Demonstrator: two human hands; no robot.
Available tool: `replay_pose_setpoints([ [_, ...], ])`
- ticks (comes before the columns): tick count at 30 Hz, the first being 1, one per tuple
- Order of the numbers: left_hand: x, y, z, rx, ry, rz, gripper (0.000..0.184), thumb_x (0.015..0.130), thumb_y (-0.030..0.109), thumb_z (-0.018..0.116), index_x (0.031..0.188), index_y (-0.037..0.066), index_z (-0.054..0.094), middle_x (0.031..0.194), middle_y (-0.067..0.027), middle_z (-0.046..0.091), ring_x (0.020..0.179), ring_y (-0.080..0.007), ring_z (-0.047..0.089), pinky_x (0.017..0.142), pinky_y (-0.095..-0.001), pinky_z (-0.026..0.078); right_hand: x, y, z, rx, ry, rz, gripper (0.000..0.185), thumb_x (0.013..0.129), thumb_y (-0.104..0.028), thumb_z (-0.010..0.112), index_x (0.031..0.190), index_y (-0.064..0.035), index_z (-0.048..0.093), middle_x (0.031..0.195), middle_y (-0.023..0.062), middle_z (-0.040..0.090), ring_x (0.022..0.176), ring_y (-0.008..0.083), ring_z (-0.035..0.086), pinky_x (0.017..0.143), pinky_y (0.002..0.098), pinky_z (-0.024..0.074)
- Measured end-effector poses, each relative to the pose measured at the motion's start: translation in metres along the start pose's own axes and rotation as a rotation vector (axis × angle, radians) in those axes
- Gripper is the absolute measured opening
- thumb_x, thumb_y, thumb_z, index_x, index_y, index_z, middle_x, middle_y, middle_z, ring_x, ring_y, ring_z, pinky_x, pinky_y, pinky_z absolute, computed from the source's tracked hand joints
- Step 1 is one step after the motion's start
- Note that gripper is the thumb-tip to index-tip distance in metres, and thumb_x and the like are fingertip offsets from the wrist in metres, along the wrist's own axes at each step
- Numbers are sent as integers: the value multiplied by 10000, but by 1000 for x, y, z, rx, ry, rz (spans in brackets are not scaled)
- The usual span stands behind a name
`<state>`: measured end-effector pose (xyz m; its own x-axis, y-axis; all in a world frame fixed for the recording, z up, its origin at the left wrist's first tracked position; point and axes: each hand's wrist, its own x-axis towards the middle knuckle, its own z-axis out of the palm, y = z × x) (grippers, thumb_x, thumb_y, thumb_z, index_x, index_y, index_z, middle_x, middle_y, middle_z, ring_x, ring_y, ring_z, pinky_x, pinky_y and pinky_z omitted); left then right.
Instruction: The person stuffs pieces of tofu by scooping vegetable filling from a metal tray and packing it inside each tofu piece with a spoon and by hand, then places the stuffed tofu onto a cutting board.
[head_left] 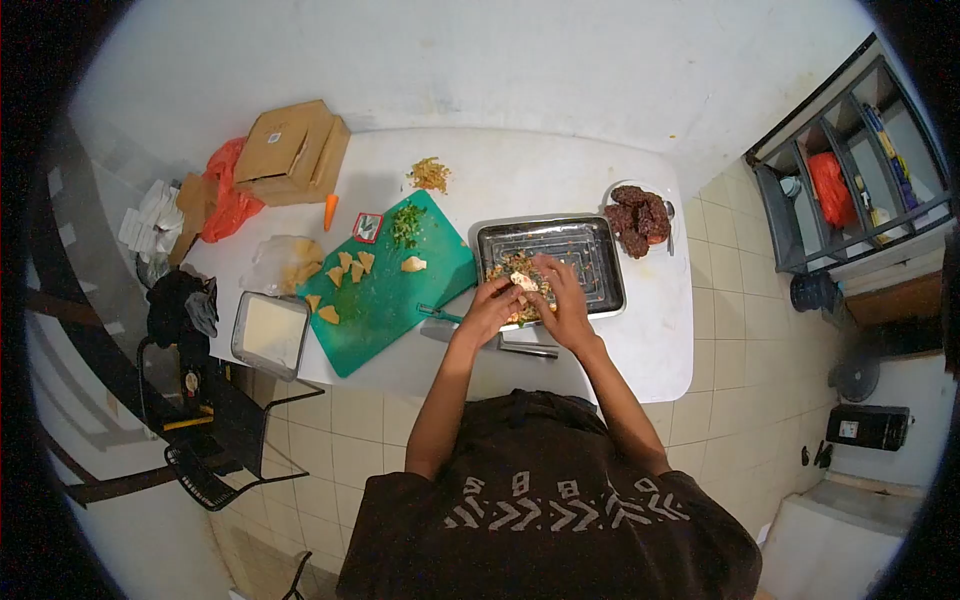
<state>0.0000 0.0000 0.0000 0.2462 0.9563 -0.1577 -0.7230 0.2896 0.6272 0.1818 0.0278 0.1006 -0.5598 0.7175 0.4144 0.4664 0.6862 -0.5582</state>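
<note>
Both hands come together over the left part of a dark metal tray (598, 262). My left hand (484, 311) and my right hand (567, 302) have their fingers closed around a pale piece of food (523, 283), which looks like tofu. Beneath them in the tray lies a chopped mixture (497, 270), partly hidden by the hands. On the green cutting board (385, 290) to the left are several tan triangular pieces (346, 262), one separate piece (413, 264) and chopped green leaves (407, 225). A green-handled knife (440, 314) lies by the board's right edge, near my left hand.
A plate of dark reddish-brown food (638, 220) stands right of the tray. Farther left are a carrot (330, 211), a cardboard box (290, 152), a red bag (225, 190) and a container of pale contents (271, 334). Yellowish shreds (430, 174) lie near the wall.
</note>
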Motion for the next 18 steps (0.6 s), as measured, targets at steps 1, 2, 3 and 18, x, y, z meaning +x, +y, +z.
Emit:
replay_pose_setpoints([
  [1, -1, 0, 2, -21, 33, 1, 279, 971, 81, 608, 1227, -14, 551, 1143, -73, 617, 1089, -188, 604, 967, -318, 515, 0, -4, 2, 100, 99, 81, 505, 861, -186, 732, 1328, -92, 563, 1342, 168, 546, 1235, 329, 526, 1064, 438, 394],
  [2, -1, 0, 4, -40, 66, 3, 263, 974, 66, 597, 1217, -26, 555, 1133, -82, 617, 1073, -193, 613, 968, -324, 518, 0, -6, 2, 200, 198, 161, 480, 846, -166, 747, 1293, -81, 593, 1286, 169, 582, 1189, 327, 555, 1033, 426, 415],
  [3, 4, -4, 16, -54, 55, 6, 263, 974, 66, 597, 1217, -26, 555, 1133, -82, 617, 1073, -193, 613, 968, -324, 518, -4, 0, -3, 183, 192, 158, 480, 846, -166, 747, 1293, -81, 593, 1286, 169, 582, 1189, 327, 555, 1033, 426, 415],
  [18, 10, -18, -6, 1467, 141, 530, 422, 892, 61, 674, 1307, 41, 597, 1151, -139, 696, 1067, -282, 665, 892, -372, 540, -54, 61, 33, 428, 228, 668, 376, 893, -243, 740, 1180, -20, 641, 948, 48, 649, 862, 116, 612, 708, 275, 510],
])
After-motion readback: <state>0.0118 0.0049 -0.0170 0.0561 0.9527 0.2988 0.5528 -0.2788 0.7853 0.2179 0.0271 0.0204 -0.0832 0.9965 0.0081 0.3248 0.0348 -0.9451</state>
